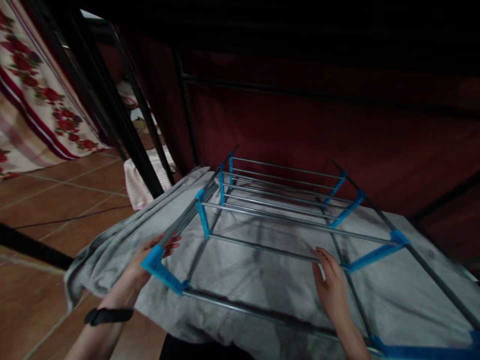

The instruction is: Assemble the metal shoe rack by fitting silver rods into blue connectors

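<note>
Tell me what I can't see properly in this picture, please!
Head view:
Left hand: partly hidden by the blue corner connector and side tube, so its grip is unclear.
Right hand: its fingers overlap the crossbar, so touching is unclear.
Metal-tube rack: cut off by the right edge.
Floral cloth: cut off by the left edge.
Small things between the black posts: too dim and small to name.

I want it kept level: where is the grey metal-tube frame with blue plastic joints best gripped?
Grip the frame by its left side tube and right side tube, probably from outside: these run along opposite edges, with bare stretches between blue joints.
</note>
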The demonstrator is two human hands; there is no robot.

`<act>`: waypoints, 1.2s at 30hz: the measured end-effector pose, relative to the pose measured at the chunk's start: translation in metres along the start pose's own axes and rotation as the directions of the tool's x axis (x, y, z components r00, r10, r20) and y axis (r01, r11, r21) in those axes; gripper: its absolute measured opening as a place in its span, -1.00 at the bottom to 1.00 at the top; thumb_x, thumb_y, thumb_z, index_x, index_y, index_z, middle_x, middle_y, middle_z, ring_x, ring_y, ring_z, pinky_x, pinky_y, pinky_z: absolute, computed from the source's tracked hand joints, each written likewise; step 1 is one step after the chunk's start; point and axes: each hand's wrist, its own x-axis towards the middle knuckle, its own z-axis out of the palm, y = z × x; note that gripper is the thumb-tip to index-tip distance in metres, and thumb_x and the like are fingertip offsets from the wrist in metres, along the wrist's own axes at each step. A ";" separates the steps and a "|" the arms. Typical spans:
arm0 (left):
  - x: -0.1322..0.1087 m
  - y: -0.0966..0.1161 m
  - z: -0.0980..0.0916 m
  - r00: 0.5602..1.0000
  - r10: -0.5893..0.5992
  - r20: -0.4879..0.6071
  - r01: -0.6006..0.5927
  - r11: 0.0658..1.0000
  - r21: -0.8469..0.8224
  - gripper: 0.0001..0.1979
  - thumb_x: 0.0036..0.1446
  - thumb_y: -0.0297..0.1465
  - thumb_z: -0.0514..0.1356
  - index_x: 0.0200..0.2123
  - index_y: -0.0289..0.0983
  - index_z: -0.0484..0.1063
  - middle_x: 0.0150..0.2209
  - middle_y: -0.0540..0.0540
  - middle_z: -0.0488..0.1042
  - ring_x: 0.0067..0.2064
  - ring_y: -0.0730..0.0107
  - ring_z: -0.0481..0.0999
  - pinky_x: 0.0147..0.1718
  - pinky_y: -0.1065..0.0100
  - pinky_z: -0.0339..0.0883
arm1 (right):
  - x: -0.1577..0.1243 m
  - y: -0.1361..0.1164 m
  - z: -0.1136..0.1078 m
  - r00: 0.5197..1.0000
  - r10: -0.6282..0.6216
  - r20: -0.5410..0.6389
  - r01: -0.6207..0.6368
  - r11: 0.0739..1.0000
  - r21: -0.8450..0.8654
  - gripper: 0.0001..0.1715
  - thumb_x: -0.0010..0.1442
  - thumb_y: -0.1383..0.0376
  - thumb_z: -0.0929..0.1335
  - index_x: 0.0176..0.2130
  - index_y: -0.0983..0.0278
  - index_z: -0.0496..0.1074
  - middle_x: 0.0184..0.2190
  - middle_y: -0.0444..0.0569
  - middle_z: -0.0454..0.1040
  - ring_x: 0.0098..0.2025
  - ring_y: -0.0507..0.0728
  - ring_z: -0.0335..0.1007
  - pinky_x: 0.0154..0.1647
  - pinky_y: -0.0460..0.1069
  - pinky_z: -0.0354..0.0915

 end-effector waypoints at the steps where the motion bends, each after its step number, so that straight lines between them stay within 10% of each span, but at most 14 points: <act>1: -0.003 -0.005 -0.003 1.000 -0.005 0.021 0.005 1.000 -0.002 -0.33 -0.33 -0.23 0.52 -0.09 -0.39 0.54 -0.14 -0.31 0.62 -0.20 0.12 0.61 -0.31 0.32 0.47 | -0.001 -0.002 0.003 1.000 0.011 0.017 -0.011 1.000 0.025 -0.59 0.35 0.24 0.25 0.15 0.16 0.41 0.16 0.08 0.40 0.21 0.24 0.31 0.26 0.28 0.23; 7: -0.017 -0.032 -0.001 0.999 -0.032 0.022 0.032 0.999 -0.002 -0.34 -0.27 -0.17 0.49 -0.09 -0.40 0.52 -0.17 -0.29 0.62 -0.26 0.23 0.58 -0.35 0.37 0.42 | 0.017 -0.025 0.031 0.961 0.240 0.135 -0.273 0.897 0.348 -0.62 0.26 0.14 0.35 0.06 0.13 0.49 0.10 0.06 0.46 0.13 0.26 0.38 0.21 0.26 0.26; 12: -0.026 -0.055 0.009 0.997 -0.068 0.029 0.069 0.997 -0.033 -0.37 -0.27 -0.20 0.51 -0.10 -0.35 0.50 -0.21 -0.23 0.62 -0.28 0.25 0.57 -0.32 0.35 0.43 | 0.059 -0.075 0.058 0.824 0.425 0.374 -0.554 0.471 0.687 -0.46 0.10 0.06 0.48 0.05 0.15 0.49 -0.11 -0.01 0.59 -0.09 0.18 0.49 0.04 0.14 0.37; 20: -0.032 -0.098 0.012 0.989 -0.133 0.062 0.138 0.987 -0.086 -0.58 -0.11 -0.31 0.45 -0.16 -0.29 0.51 -0.26 -0.15 0.60 -0.29 0.29 0.57 -0.30 0.34 0.44 | 0.109 -0.124 0.068 0.720 0.433 0.542 -0.575 -0.065 0.816 -0.62 -0.02 0.14 0.55 -0.19 0.21 0.58 -0.29 -0.08 0.59 -0.24 0.06 0.50 -0.23 -0.05 0.42; 36: -0.020 -0.113 0.010 0.996 -0.062 0.071 0.062 0.998 0.007 -0.43 -0.30 -0.09 0.49 -0.25 -0.31 0.53 -0.31 -0.19 0.56 -0.30 0.21 0.54 -0.30 0.25 0.41 | 0.110 -0.124 0.077 0.730 0.493 0.474 -0.518 -0.054 0.854 -0.69 -0.03 0.12 0.58 -0.33 0.23 0.56 -0.35 -0.10 0.59 -0.24 0.05 0.53 -0.16 -0.02 0.44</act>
